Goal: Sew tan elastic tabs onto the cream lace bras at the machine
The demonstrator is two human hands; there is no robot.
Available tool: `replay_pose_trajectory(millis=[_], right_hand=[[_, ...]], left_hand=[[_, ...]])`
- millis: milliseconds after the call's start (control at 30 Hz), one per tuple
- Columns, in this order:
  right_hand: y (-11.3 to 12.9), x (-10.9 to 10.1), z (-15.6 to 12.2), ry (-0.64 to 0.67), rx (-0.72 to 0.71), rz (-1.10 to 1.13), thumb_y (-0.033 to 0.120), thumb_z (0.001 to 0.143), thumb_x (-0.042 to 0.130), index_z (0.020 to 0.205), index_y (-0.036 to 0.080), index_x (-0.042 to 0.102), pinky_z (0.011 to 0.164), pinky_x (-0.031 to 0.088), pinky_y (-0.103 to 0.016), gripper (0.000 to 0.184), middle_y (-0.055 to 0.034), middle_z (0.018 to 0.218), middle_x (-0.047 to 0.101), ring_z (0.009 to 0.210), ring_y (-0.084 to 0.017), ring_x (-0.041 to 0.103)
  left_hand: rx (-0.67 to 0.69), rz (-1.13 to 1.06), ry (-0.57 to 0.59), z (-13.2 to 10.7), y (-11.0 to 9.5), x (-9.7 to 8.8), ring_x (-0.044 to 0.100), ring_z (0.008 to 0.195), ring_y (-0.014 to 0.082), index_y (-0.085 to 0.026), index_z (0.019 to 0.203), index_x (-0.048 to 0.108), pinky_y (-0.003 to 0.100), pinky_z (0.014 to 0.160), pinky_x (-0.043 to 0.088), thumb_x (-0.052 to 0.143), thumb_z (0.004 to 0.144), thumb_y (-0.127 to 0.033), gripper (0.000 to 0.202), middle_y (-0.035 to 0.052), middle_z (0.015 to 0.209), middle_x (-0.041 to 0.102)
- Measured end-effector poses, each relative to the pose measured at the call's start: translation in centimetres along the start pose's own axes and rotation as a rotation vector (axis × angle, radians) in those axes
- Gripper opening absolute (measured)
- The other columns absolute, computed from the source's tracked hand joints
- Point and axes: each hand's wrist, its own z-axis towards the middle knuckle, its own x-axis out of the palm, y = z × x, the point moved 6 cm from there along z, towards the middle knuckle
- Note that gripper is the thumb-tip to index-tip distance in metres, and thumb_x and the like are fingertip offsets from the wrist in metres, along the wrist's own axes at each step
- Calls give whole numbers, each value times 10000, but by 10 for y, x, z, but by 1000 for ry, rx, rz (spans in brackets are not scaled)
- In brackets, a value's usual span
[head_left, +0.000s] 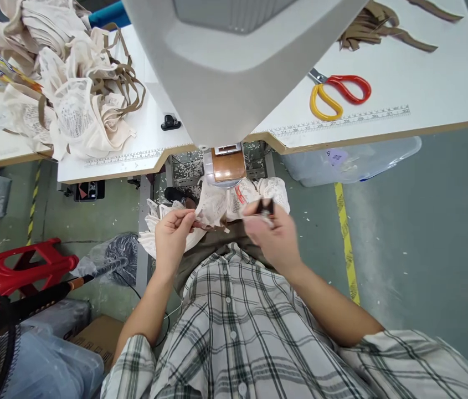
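A cream lace bra (212,204) hangs over my lap, just below the sewing machine's brown-topped arm (229,166). My left hand (172,235) pinches its left edge between thumb and fingers. In my right hand (273,233) is a small dark tool that looks like thread snips (265,209), smeared by motion and partly hidden by the fingers. This hand is close to the bra's right cup (273,194); whether it touches the lace I cannot tell. More white lace pieces (148,235) lie beside my left wrist.
The white sewing machine head (234,72) fills the top middle. Scissors (337,94) with red and yellow handles lie on the table's right, below brown straps (366,27). A pile of lace bras (76,111) covers the left. A red stool (21,266) stands at lower left.
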Motion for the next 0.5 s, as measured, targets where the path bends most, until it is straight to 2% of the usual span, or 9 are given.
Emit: replay_pose_trajectory(millis=[100,200,267,400,500], right_hand=[[5,15,13,114,-140,-395,307,850,667,930,206,633,616,457,-252,133,-12,851,658,708,-129,595],[10,31,19,127,-307,-603,310,903,601,966,194,647,700,477,-273,139,-41,916,689,840,-162,636],[10,39,19,148,-370,-700,303,929,563,958,193,653,717,471,-273,145,-46,918,695,867,-165,642],[7,48,20,204,-408,-875,271,934,533,928,187,647,656,413,-276,142,-44,912,689,826,-162,628],[2,48,25,270,-354,-930,240,891,534,862,175,612,606,345,-293,105,-49,869,653,743,-163,572]], left_hand=[[50,38,39,-5,-6,6,729,686,149,-184,913,734,213,609,527,721,827,-329,169,21,792,758],[137,124,46,-12,-16,9,735,709,158,-185,931,733,225,643,552,698,848,-319,162,21,790,758],[200,194,42,-16,-22,10,733,731,156,-186,950,733,234,682,565,673,868,-309,159,24,821,762],[295,395,12,-20,-27,13,711,740,143,-194,965,735,229,699,549,631,888,-280,156,24,850,764],[310,475,45,-15,-24,14,690,717,137,-204,931,743,231,688,527,622,879,-260,143,19,833,760]])
